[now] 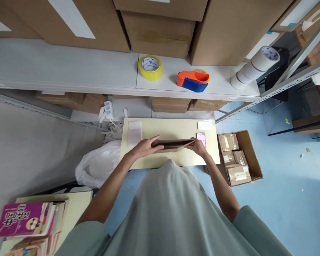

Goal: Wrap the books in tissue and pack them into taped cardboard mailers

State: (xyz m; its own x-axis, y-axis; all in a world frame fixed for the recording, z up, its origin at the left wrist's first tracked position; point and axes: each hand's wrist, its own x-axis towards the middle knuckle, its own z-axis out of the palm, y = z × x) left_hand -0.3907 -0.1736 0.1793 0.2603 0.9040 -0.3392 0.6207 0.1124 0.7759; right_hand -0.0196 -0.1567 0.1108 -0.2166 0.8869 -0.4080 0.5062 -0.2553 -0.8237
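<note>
Between my hands is a flattened cardboard box (170,146), held above the pale yellow table with its layers slightly apart. My left hand (147,146) grips its left end, thumb on the near side and fingers at the far side. At the right end, my right hand (196,146) pinches the cardboard near a corner. A phone (201,139) with a lit screen lies just beyond my right hand. White paper slips (204,124) are at the table's far right corner. To the left lies a translucent whitish sheet or pouch (134,133).
A grey shelf (96,67) bears cartons, a yellow tape roll (150,67), an orange and blue tape dispenser (193,81) and stacked white rolls (254,67). Right of the table (168,127), an open carton (252,156) holds small boxes. Left are a plastic bag (98,163) and books (22,219).
</note>
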